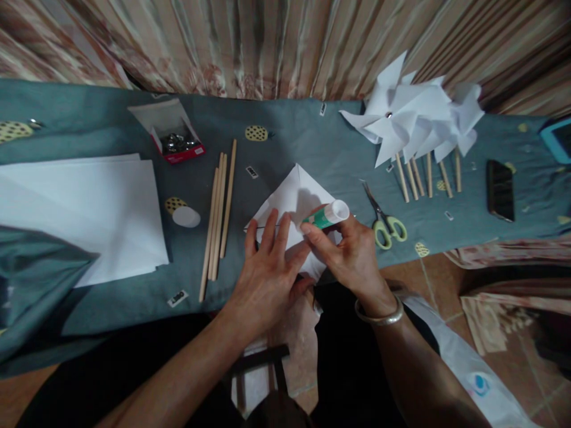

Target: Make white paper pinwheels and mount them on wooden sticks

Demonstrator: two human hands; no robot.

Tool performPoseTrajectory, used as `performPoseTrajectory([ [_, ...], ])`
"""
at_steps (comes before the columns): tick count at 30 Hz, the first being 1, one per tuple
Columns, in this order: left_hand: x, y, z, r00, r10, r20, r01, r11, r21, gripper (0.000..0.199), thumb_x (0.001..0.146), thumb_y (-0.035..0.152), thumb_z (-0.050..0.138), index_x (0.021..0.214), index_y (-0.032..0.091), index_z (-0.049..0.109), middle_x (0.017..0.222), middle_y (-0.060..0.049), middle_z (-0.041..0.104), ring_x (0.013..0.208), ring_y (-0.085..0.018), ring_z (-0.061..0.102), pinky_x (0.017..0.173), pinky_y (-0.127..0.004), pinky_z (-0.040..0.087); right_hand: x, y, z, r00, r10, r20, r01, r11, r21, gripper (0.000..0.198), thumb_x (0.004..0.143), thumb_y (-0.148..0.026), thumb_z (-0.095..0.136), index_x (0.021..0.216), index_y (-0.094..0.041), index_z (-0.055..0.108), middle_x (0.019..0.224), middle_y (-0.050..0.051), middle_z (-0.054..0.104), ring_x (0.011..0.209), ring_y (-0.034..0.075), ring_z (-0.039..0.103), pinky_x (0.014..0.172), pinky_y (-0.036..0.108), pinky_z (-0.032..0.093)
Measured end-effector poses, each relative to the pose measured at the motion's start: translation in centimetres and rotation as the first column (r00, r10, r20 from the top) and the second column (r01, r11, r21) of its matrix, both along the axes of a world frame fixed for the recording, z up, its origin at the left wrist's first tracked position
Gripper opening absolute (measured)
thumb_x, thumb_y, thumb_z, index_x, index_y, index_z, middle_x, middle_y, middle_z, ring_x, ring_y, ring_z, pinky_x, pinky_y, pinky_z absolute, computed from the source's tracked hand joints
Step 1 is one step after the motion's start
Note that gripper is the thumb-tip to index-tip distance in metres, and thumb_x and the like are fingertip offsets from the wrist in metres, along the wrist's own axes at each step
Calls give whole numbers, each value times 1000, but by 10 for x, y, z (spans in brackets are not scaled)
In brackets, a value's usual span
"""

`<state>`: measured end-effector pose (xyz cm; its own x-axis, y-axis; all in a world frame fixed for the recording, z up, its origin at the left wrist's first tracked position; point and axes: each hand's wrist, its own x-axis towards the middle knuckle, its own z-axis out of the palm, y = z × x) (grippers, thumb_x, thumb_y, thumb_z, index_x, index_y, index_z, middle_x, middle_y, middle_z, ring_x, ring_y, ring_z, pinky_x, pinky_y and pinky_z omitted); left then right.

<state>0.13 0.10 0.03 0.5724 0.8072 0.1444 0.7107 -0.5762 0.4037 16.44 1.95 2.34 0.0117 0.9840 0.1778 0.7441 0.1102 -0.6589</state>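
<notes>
A creased sheet of white paper lies on the cloth in front of me, one corner pointing away. My left hand rests flat on its near left part with fingers spread. In my right hand is a green and white glue stick, tilted, its lower end toward the middle of the paper. The contact point is hidden behind my fingers. A round white cap lies to the left, beside several thin wooden sticks. Scissors with green handles sit just right of my right hand.
Several white paper pinwheels on wooden sticks lie at the back right, near a dark phone. An open small box of metal pieces stands back left. White sheets are stacked at the left. The green tablecloth ends before a curtain.
</notes>
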Motion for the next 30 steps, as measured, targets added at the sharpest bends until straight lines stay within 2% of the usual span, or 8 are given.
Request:
performPoseTrajectory([
  [14, 0, -1, -4, 1000, -5, 17, 5, 999, 43, 58, 84, 41, 64, 136, 22, 46, 149, -23, 35, 142, -44, 24, 108, -69, 23, 4, 0, 3, 999, -37, 0, 37, 999, -25, 27, 85, -45, 64, 91, -19, 65, 76, 2, 70, 66, 16, 63, 64, 28, 48],
  [21, 0, -1, -4, 1000, 1, 17, -2, 999, 33, 57, 84, 43, 63, 136, 24, 46, 151, -18, 34, 143, -42, 23, 110, -68, 22, 6, 0, 1, 999, -53, 12, 53, 998, -26, 28, 85, -46, 64, 93, -19, 65, 77, 2, 70, 66, 16, 63, 64, 29, 48],
  [30, -1, -1, -3, 1000, -10, 5, 10, 1000, 19, 56, 84, 44, 63, 134, 23, 48, 151, -21, 34, 143, -43, 23, 108, -69, 23, 7, 2, -1, 998, -71, 0, 71, 997, -14, 26, 84, -45, 64, 92, -20, 65, 79, 2, 70, 68, 17, 64, 63, 29, 49],
])
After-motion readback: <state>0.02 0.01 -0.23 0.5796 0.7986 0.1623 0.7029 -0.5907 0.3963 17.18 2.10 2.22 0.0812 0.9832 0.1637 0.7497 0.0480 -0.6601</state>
